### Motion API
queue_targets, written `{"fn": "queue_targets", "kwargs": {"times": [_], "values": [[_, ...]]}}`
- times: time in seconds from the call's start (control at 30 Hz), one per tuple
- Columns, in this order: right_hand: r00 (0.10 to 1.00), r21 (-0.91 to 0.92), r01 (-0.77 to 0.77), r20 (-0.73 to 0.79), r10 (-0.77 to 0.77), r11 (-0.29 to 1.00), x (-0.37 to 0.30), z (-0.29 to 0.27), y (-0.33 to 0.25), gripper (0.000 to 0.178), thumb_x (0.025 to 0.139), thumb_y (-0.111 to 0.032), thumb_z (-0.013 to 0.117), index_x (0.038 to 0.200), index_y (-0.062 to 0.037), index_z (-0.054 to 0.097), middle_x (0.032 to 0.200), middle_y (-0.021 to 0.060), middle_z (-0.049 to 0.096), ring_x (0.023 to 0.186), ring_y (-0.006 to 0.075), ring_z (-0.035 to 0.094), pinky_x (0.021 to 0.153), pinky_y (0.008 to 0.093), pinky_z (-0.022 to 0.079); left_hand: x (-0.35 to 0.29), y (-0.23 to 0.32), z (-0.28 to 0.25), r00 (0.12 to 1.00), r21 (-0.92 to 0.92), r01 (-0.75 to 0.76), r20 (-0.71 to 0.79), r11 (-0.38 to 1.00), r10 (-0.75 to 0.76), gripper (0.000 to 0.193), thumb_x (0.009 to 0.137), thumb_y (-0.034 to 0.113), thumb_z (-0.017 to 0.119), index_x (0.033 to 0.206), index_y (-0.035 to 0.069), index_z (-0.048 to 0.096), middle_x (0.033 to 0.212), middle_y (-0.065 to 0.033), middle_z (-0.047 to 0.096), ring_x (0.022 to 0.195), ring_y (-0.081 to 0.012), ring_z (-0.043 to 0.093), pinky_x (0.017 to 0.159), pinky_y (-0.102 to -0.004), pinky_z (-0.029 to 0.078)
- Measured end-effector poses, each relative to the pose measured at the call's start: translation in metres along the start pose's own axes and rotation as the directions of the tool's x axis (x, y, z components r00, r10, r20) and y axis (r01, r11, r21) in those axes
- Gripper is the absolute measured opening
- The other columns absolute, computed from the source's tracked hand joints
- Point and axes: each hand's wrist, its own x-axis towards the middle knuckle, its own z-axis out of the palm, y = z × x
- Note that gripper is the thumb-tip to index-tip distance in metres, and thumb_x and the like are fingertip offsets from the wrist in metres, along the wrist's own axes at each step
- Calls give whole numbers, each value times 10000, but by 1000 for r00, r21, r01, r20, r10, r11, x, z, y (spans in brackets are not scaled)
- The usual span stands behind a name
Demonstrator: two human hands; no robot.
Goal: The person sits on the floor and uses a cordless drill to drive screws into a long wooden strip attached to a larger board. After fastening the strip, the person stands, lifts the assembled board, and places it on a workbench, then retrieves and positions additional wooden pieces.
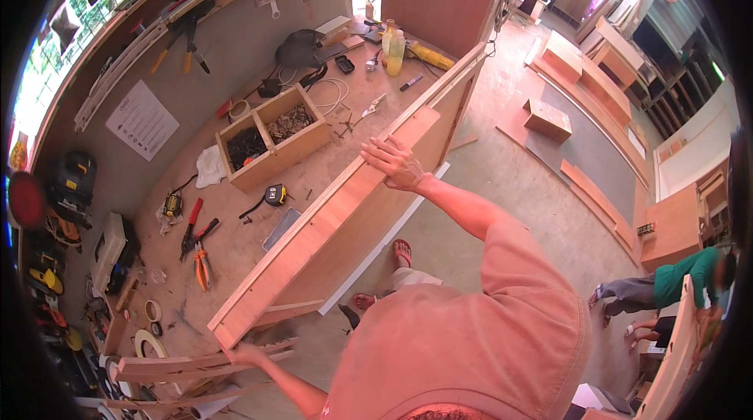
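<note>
reckon it's steadying the wooden panel (325, 222) under a flattened right hand (398, 162), left hand (249, 355) grip can't tell, shifting needs both

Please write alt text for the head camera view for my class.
A person's left hand touches one end of a long wooden panel while the right hand lies across its upper edge. On the workbench alongside are a two-compartment wooden box, orange-handled pliers and a tape measure; at far right, someone in green bends forward.
</note>
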Motion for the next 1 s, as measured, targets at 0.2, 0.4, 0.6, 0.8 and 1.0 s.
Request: {"fn": "queue_targets", "kwargs": {"times": [0.2,0.4,0.6,0.8,1.0], "values": [[999,-10,27,36,-26,1000,10,6,2,833,627,-97,730,1443,-128,566,1525,50,540,1416,265,505,1141,546,401,0,-13,2,998,-104,-36,-45,994,31,315,898,-48,591,1197,-67,688,1117,-183,746,933,-290,687,833,-414,532],[1000,31,24,-9,-24,999,9,12,9,779,570,-14,691,1343,-104,647,1422,93,627,1381,315,532,1158,501,402,-29,40,8,969,142,228,68,963,-239,206,964,160,619,1061,2,712,999,-22,711,895,-172,629,802,-364,522],[998,79,3,54,-8,997,4,10,-2,751,716,26,602,1458,-72,550,1473,138,577,1427,337,490,1188,530,337,-26,37,9,987,-179,149,-33,973,-157,423,786,-69,648,1191,40,703,1114,-168,727,1079,-326,713,897,-386,549],[997,52,64,32,-66,997,8,13,9,724,751,36,604,1466,-62,543,1500,134,568,1440,344,482,1177,537,335,-27,53,1,978,-181,136,-135,974,-161,480,751,-106,713,1207,42,705,1105,-171,715,1050,-370,700,862,-396,555],[994,2,104,20,-104,995,4,24,15,712,759,36,599,1464,-43,539,1491,155,573,1429,363,492,1174,546,339,-26,58,2,972,-225,114,-174,968,-155,458,736,-118,701,1171,26,699,1058,-176,713,1025,-383,699,849,-395,553]]}}
